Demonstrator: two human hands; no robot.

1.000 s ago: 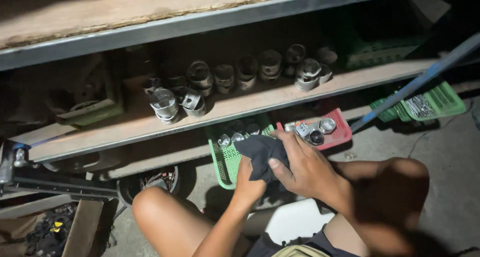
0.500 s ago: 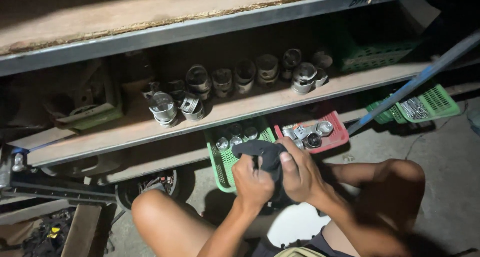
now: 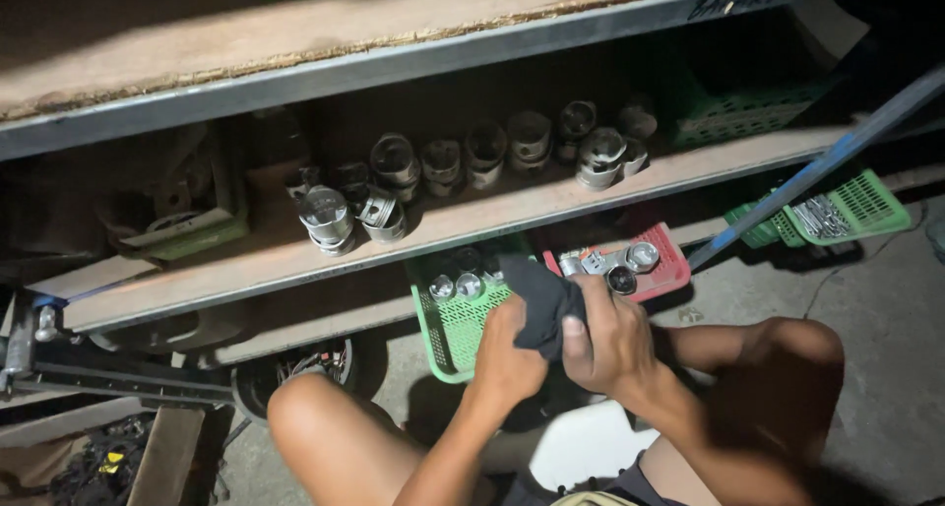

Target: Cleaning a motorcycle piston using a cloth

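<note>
Both my hands are wrapped around a dark cloth [image 3: 536, 294] held over my lap. My left hand [image 3: 507, 353] grips it from the left and my right hand [image 3: 610, 339] closes over it from the right. Whatever is inside the cloth is hidden. Just beyond my hands a green basket [image 3: 448, 334] holds a few metal pistons, and a red tray [image 3: 669, 265] next to it holds more round metal parts.
A wooden shelf [image 3: 472, 225] carries several pistons [image 3: 394, 166] in a row. A green tray [image 3: 197, 235] sits at its left, another green basket [image 3: 856, 206] on the floor at right. A blue bar [image 3: 817, 166] slants across. My knees flank my hands.
The cloth has been bunched up tighter between my hands, and both hands have shifted slightly down and closer to my body.
</note>
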